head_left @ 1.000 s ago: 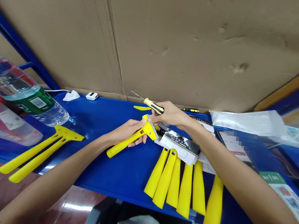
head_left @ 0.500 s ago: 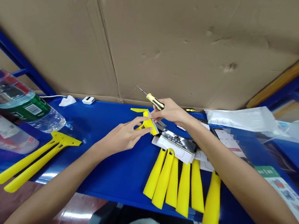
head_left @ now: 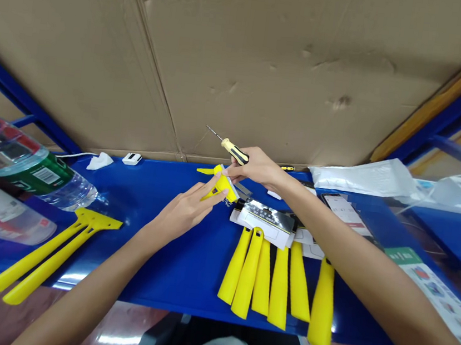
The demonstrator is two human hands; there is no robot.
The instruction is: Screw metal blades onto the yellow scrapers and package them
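My left hand (head_left: 186, 206) grips a yellow scraper head (head_left: 223, 184) between thumb and fingers, above the blue table. A pale metal strip runs along the scraper's upper right edge. My right hand (head_left: 252, 167) is closed on a screwdriver (head_left: 235, 152) with a cream and black handle, its shaft pointing up and left. The right fingertips also touch the strip edge of the scraper head; whether they pinch a small part there I cannot tell. Just right of the scraper lie grey metal blades (head_left: 244, 190) and a black-and-white packet (head_left: 269, 216).
Several yellow handles (head_left: 279, 290) lie along the front edge. Two yellow scrapers (head_left: 52, 251) rest at left beside a water bottle (head_left: 54, 173) and a plastic cup (head_left: 11, 213). A phone (head_left: 347, 215), a white plastic bag (head_left: 360, 177) and a leaflet (head_left: 430, 292) are at right.
The camera view has shifted slightly. Both hands keep their hold, with the scraper head and screwdriver turned only a little.
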